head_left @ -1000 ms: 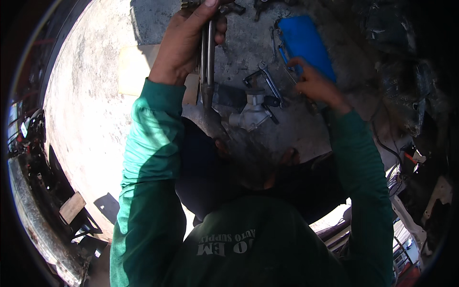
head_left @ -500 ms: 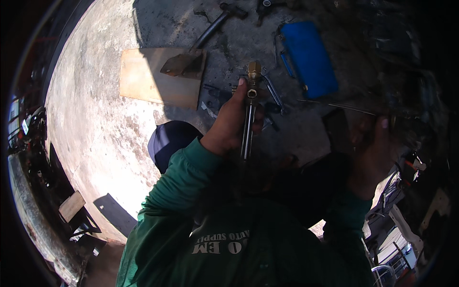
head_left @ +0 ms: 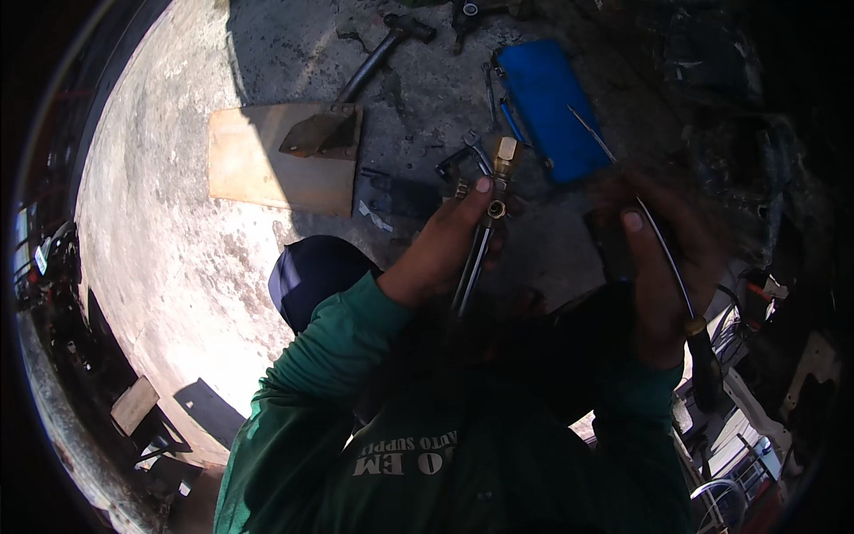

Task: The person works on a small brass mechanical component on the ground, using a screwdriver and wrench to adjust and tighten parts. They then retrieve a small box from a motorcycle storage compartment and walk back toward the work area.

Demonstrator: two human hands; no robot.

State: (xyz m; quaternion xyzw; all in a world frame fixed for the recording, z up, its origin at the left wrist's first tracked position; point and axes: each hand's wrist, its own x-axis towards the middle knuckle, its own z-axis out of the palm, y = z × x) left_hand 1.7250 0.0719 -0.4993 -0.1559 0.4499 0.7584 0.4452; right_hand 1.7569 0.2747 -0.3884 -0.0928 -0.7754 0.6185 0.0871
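My left hand [head_left: 449, 236] is wrapped round a brass fitting with metal tubes [head_left: 495, 209]. Its hexagonal end points up and away, the thumb presses on its side, and two shiny tubes run down toward me. At the right, my partly blurred right hand [head_left: 680, 245] holds a long thin-shafted tool [head_left: 667, 249] with a dark handle and a brass-coloured collar. The shaft crosses the fingers, its narrow tip pointing far left over a blue pouch [head_left: 556, 107]. That tip stands apart from the fitting. The tool's exact kind is unclear.
A hammer [head_left: 378, 62] lies on the concrete floor beyond a tan board [head_left: 276, 182] bearing a dark scrap [head_left: 316, 133]. Wrenches [head_left: 489, 93] lie beside the pouch. My knee [head_left: 316, 271] is left of my left forearm. Dark machine parts [head_left: 756, 178] are at the right.
My right hand has turned, swinging the tool's tip up and away from me, and its handle now shows. The brass fitting in my left hand has shifted right and tilted slightly.
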